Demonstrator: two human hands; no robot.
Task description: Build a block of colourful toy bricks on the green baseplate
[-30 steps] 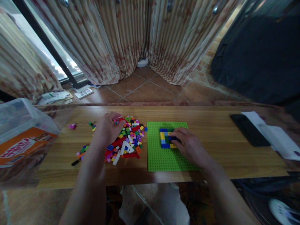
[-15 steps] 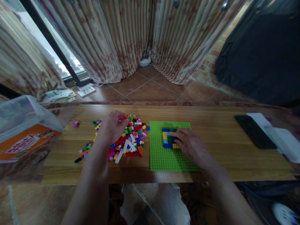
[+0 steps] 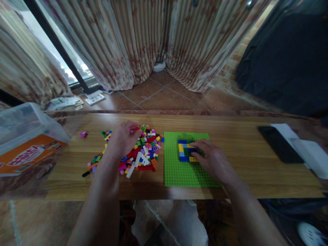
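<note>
My left hand hovers over a heap of mixed toy building bricks, thumb and fingers apart. A red brick shows in the gap between them; I see nothing gripped there. On the bright green baseplate sits a small block of bricks in blue, yellow, light blue and green. My right hand is at its right side, with thumb and index finger parted around a dark gap. The right part of the block is hidden under the fingers.
A clear plastic box with an orange label stands at the left. Small brick groups and a pink piece lie near it. To the right are a black phone-like slab and white packaging. Wooden table beneath.
My right thumb and fingers have parted a little and drawn slightly back from the brick block. The left hand stays almost still over the heap.
</note>
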